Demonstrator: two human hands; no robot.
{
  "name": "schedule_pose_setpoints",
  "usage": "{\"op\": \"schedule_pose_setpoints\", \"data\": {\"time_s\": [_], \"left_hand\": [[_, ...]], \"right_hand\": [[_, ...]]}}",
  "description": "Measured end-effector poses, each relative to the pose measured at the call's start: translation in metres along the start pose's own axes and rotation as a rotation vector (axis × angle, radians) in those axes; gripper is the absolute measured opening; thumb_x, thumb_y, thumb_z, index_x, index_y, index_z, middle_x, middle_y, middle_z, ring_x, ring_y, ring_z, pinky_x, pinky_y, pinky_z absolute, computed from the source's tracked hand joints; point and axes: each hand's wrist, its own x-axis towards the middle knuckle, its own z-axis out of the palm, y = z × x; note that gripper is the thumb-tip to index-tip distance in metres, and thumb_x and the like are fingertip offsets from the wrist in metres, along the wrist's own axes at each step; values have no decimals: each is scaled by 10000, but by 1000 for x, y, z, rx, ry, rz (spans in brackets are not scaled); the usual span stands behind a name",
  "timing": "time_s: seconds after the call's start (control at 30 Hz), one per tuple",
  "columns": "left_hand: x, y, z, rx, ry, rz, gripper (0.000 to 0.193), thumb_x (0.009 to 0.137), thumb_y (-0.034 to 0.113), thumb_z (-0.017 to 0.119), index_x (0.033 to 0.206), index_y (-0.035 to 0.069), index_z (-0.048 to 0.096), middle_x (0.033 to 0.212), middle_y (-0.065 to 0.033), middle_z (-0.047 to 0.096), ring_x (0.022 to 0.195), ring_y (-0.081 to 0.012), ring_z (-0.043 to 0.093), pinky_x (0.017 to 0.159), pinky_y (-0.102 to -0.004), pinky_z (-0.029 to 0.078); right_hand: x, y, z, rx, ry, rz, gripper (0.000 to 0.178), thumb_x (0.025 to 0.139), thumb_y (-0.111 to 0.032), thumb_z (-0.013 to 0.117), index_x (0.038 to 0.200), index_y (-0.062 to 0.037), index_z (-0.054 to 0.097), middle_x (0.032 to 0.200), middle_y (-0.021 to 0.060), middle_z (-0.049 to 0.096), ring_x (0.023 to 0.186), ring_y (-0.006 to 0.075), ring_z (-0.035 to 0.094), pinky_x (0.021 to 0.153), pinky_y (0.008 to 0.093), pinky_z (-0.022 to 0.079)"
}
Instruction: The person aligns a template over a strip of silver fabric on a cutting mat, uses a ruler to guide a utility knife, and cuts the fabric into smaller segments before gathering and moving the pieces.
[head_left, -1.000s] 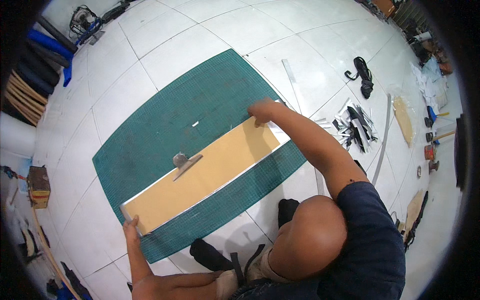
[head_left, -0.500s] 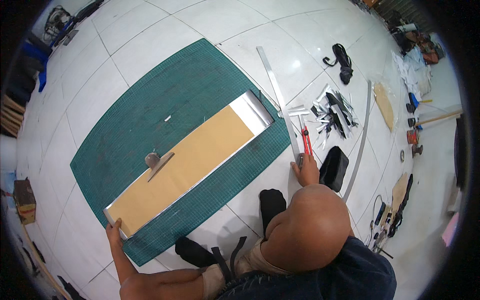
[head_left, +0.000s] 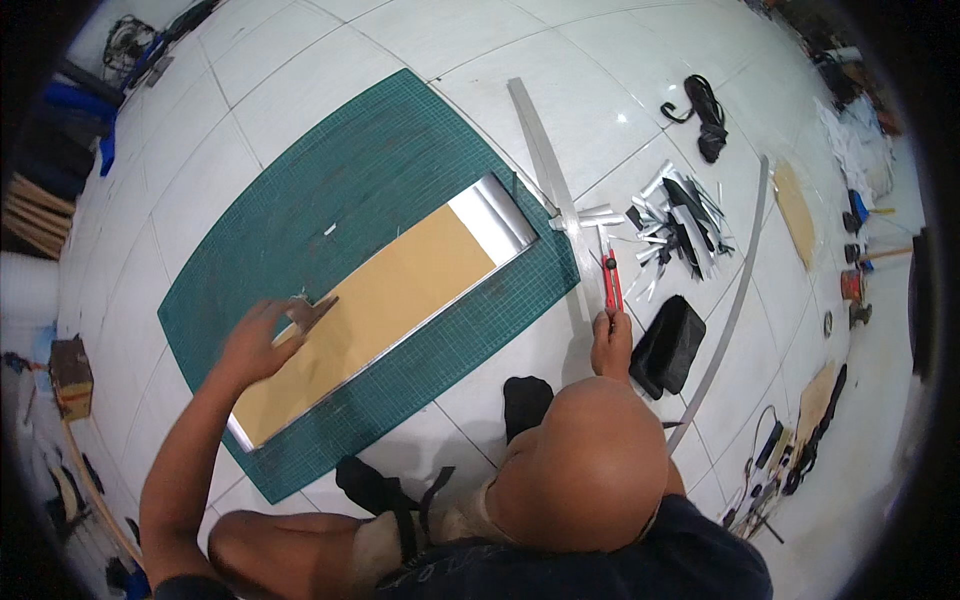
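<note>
My right hand is closed round the lower end of a red utility cutter, beside a blurred steel ruler. My left hand reaches over a tan board, thumb and fingers spread at a brownish metal clip-like piece on the board's far edge. I see no firm grip on it; the fingers partly cover it. The board rests on a silver sheet, which shows at both ends and along the near edge. Both lie on a green cutting mat.
Silver and black offcuts are piled right of the mat. A black block-shaped thing lies beside my right hand. Further right is a long grey strip; a black cord bundle lies beyond the offcuts. My raised knee stands near the mat.
My left hand has left the near-left end of the board and moved along it to the metal piece. My right hand has come off the ruler's near end and grips the cutter.
</note>
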Motion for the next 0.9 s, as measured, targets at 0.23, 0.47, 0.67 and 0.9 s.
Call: {"op": "schedule_pose_setpoints", "data": {"time_s": [0.23,0.47,0.67,0.9], "left_hand": [[149,121,99,-16,81,37,661,821,368,729,1330,1,522,1390,-232,491,1313,-381,457,1089,-438,392],[179,162,145,24,120,-101,822,799,397,758,1416,-14,403,1512,-256,325,1412,-417,310,1147,-464,321],[177,155,152,30,144,-94,854,805,401,750,1444,-13,363,1532,-260,298,1424,-416,287,1168,-446,292],[168,146,177,86,339,24,801,891,489,604,1467,-3,341,1551,-254,256,1452,-423,219,1184,-561,145]], "right_hand": [[-23,-54,2,113,-117,-98,382,829,-190,769,1085,27,587,931,157,555,782,271,568,679,382,471],[-27,-43,23,-57,-277,-225,396,838,-247,748,1142,-27,620,968,137,587,817,287,583,722,400,437],[-36,-37,36,-115,-250,-251,398,860,-268,720,1176,-47,621,1003,123,591,928,286,561,821,420,360],[-28,-34,30,-169,-281,-225,428,848,-261,734,1210,-63,620,1009,118,585,951,282,548,837,415,351]]}}
